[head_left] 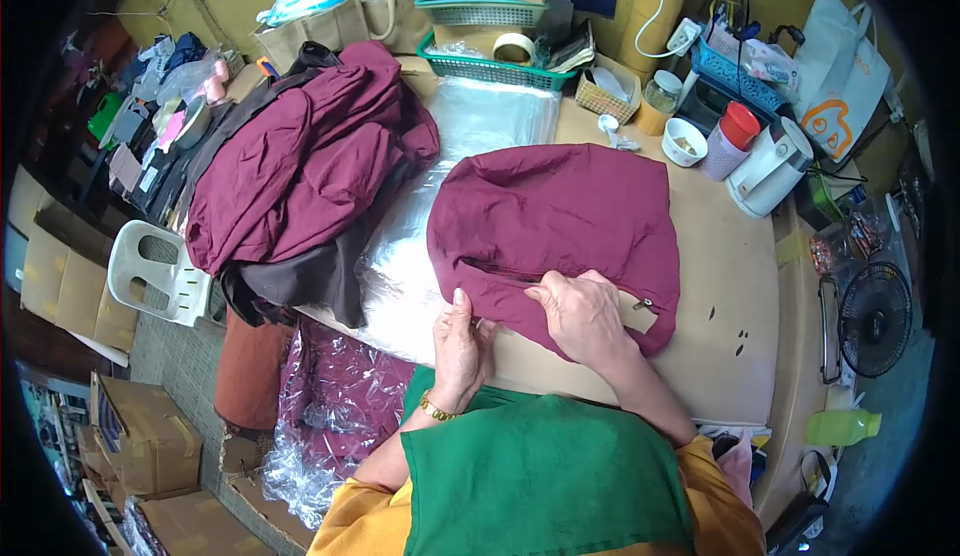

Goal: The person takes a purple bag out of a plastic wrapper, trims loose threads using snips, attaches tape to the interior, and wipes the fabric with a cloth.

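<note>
A maroon zippered cloth piece (570,201), shaped like a bag, lies on the cardboard-covered table in front of me. Along its near side runs a slit-like opening, with a small metal zipper pull (645,304) at the right end. My left hand (462,341) pinches the cloth's near left edge between thumb and fingers. Over the opening, my right hand (580,311) is closed, its fingertips gripping the cloth edge beside the zipper. Part of the near edge is hidden under the right hand and wrist.
A heap of maroon and black cloth (300,156) covers the table's left. Clear plastic sheets (490,116) lie behind the work. A white bowl (685,142), a glass jar (659,102) and an electric kettle (770,166) stand back right. A white plastic chair (160,271) is at left.
</note>
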The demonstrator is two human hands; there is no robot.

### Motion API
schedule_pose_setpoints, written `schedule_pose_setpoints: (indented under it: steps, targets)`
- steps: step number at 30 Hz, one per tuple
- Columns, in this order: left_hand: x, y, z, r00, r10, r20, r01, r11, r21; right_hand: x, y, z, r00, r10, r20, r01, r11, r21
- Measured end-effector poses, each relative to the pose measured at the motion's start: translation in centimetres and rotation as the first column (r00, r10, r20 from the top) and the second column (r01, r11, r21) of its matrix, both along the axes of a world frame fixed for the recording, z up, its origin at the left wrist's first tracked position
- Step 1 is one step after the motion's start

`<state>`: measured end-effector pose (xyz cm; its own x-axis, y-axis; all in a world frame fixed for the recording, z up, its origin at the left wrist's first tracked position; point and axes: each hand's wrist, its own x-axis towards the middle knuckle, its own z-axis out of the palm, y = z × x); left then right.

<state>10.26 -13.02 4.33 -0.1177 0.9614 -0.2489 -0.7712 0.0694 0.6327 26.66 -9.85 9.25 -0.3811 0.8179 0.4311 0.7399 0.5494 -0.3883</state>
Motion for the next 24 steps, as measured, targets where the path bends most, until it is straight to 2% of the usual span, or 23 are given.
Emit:
schedule_pose_setpoints:
  steps: [2,3,4,5,7,9,11,12,13,15,16,18,19,21,22,23,24]
  targets:
    - [-0.3,-0.3,-1.1,0.997,-0.07,-0.04,0.072,0.996,0.05,-1.1,0.2,0.2,1.0,-0.014,0.001,0.014,1.0,0.027]
    - [-0.2,-0.4,-1.5,0.997,-0.07,-0.041,0.072,0.996,0.049,-2.2,0.7,0.5,0.999,0.002,-0.054,0.007,0.984,0.178]
    - [0.1,-0.6,-1.7,0.982,-0.102,-0.16,0.119,0.988,0.098,-3.0,1.1,0.7,0.994,0.026,-0.105,0.01,0.946,0.325]
    - [0.3,-0.9,-1.9,0.953,-0.125,-0.277,0.169,0.975,0.143,-3.4,1.2,0.4,0.994,0.024,-0.103,0.011,0.946,0.324]
    - [0.1,-1.4,-1.7,0.959,-0.155,-0.238,0.192,0.971,0.141,-3.7,1.7,-0.4,0.996,0.082,0.033,-0.086,0.986,0.14]
    - [-0.3,-1.4,-1.7,0.97,-0.21,-0.121,0.221,0.971,0.092,-3.9,2.2,-0.2,0.996,0.09,0.021,-0.092,0.988,0.125]
    - [-1.6,-1.7,-3.1,0.96,-0.25,-0.128,0.264,0.958,0.113,-4.0,2.2,0.3,0.994,0.108,-0.033,-0.106,0.993,0.044]
    - [-1.8,-1.9,-2.6,0.96,-0.279,0.004,0.276,0.953,0.123,-3.4,1.8,2.4,0.99,0.141,-0.013,-0.136,0.929,-0.344]
    - [-2.1,-1.9,-2.4,0.942,-0.308,0.134,0.29,0.947,0.137,-2.3,2.3,3.0,0.99,0.14,-0.012,-0.136,0.93,-0.343]
    - [-3.5,-1.6,-2.6,0.883,-0.375,0.282,0.317,0.92,0.231,0.7,3.4,3.6,0.97,0.242,-0.035,-0.211,0.757,-0.619]
    - [-4.3,-1.4,-2.7,0.848,-0.334,0.411,0.27,0.94,0.208,2.2,3.0,2.4,0.971,0.237,-0.036,-0.208,0.758,-0.619]
    - [-5.3,-1.2,-2.8,0.736,-0.215,0.642,0.158,0.977,0.145,5.3,1.8,-1.8,0.946,0.053,0.32,0.06,0.941,-0.333]
    - [-5.7,-1.0,-3.1,0.789,-0.074,0.61,0.08,0.997,0.017,6.4,1.1,-3.2,0.945,0.052,0.323,0.063,0.94,-0.334]
    - [-7.6,-1.6,-5.3,0.692,-0.156,0.705,0.162,0.985,0.059,8.1,-0.8,-5.0,0.882,0.139,0.45,0.111,0.867,-0.486]
    - [-8.2,-1.5,-4.5,0.796,-0.363,0.484,0.317,0.932,0.178,8.8,-1.9,-4.6,0.881,0.157,0.447,0.108,0.852,-0.512]
    - [-9.0,-2.4,-3.3,0.926,-0.345,0.155,0.372,0.904,-0.209,9.8,-2.9,-4.6,0.878,0.184,0.443,0.106,0.827,-0.553]
    - [-10.3,-2.9,-2.4,0.891,-0.439,-0.11,0.4,0.878,-0.262,10.6,-4.0,-4.1,0.879,0.191,0.437,0.069,0.856,-0.513]
